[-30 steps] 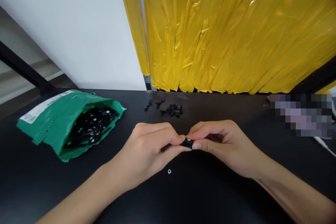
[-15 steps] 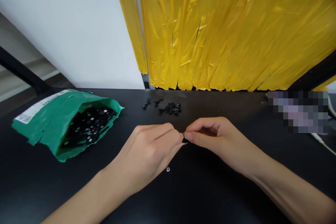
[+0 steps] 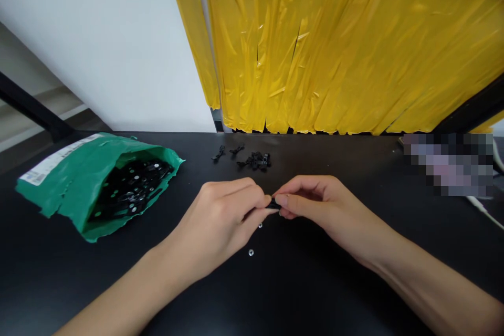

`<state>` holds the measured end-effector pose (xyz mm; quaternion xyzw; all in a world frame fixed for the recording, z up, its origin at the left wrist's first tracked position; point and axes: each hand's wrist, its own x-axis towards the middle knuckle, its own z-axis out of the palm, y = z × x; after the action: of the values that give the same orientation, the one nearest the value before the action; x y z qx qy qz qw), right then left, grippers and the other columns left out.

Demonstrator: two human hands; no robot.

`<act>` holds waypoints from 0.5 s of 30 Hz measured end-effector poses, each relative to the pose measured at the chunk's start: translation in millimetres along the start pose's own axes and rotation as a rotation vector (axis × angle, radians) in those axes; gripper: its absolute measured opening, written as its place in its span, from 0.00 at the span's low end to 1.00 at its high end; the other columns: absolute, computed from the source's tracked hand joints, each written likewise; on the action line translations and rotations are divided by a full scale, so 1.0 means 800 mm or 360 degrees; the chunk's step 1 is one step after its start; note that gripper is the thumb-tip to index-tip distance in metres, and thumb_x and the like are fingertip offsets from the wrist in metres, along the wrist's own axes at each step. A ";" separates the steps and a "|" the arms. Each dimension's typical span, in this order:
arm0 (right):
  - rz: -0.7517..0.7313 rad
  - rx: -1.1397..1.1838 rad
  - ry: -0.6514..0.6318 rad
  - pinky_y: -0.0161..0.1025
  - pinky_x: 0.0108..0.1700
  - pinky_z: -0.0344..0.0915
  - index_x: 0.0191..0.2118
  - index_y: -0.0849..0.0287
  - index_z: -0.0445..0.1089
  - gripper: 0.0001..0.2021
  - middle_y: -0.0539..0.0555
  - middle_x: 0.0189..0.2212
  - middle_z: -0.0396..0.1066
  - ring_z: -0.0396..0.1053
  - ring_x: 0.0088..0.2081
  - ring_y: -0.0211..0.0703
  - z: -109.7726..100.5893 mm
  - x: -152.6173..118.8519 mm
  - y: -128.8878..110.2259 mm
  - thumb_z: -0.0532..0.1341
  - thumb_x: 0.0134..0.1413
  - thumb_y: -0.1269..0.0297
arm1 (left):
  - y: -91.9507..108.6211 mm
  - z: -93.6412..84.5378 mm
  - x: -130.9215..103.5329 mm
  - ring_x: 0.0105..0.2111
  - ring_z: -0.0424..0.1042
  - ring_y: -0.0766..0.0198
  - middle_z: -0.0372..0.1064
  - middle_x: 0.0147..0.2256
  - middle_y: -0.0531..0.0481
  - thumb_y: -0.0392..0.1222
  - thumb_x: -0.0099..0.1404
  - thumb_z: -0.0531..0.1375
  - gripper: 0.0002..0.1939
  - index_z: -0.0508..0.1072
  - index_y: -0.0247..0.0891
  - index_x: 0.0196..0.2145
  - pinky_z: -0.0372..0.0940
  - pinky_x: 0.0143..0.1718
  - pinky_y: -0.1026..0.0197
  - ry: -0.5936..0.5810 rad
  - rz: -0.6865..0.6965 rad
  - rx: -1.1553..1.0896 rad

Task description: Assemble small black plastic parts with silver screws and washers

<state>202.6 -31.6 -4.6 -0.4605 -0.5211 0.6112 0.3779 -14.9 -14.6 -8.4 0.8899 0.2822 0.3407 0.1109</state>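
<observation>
A small black part (image 3: 273, 204), mostly covered by fingers, is pinched between my two hands over the middle of the table. My left hand (image 3: 228, 210) grips its left end with thumb and forefinger. From the other side, my right hand (image 3: 311, 197) holds it between thumb and fingertips. Just below the left fingertips lies a little round metal piece (image 3: 260, 226), and a second shiny metal ring (image 3: 251, 253) rests nearer to me. Beyond the hands sits a small heap of black plastic pieces (image 3: 258, 160), with two more loose ones, a left piece (image 3: 218, 153) and a right piece (image 3: 237, 150).
At the left, a torn-open green bag (image 3: 84, 184) holds many black parts with silvery spots. A blurred-out object (image 3: 444, 163) with a white cable (image 3: 482, 209) lies at the right. Yellow film (image 3: 315, 52) and a white panel (image 3: 118, 47) stand behind the black table (image 3: 307, 283).
The fingers have shifted a little, showing more of the black part. A second small metal piece now shows under my left hand. The camera view has moved slightly.
</observation>
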 end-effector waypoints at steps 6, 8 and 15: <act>-0.0403 -0.0079 0.0012 0.36 0.42 0.73 0.39 0.55 0.82 0.07 0.51 0.35 0.81 0.77 0.37 0.40 -0.004 0.001 0.009 0.75 0.56 0.62 | 0.003 -0.004 0.006 0.27 0.70 0.70 0.72 0.30 0.54 0.33 0.70 0.66 0.04 0.74 0.36 0.36 0.64 0.29 0.66 0.0101 0.0014 -0.0057; -0.0638 -0.0224 0.0015 0.37 0.44 0.75 0.42 0.53 0.82 0.06 0.51 0.38 0.83 0.79 0.39 0.42 -0.009 0.002 0.012 0.73 0.58 0.63 | 0.002 -0.007 0.008 0.29 0.72 0.70 0.73 0.32 0.53 0.34 0.70 0.67 0.03 0.75 0.35 0.39 0.66 0.30 0.67 0.0120 0.0006 -0.0042; -0.1177 -0.0603 0.0187 0.40 0.46 0.80 0.44 0.48 0.84 0.10 0.50 0.41 0.86 0.84 0.41 0.45 -0.010 -0.001 0.016 0.71 0.62 0.71 | 0.004 -0.010 0.003 0.32 0.76 0.66 0.75 0.34 0.50 0.33 0.71 0.65 0.03 0.74 0.36 0.40 0.70 0.34 0.65 0.0179 0.0222 0.0116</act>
<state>210.6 -32.6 -17.3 -0.3379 -0.7321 0.3003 0.5096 -17.6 -16.1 0.4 0.8903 0.2375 0.3867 0.0384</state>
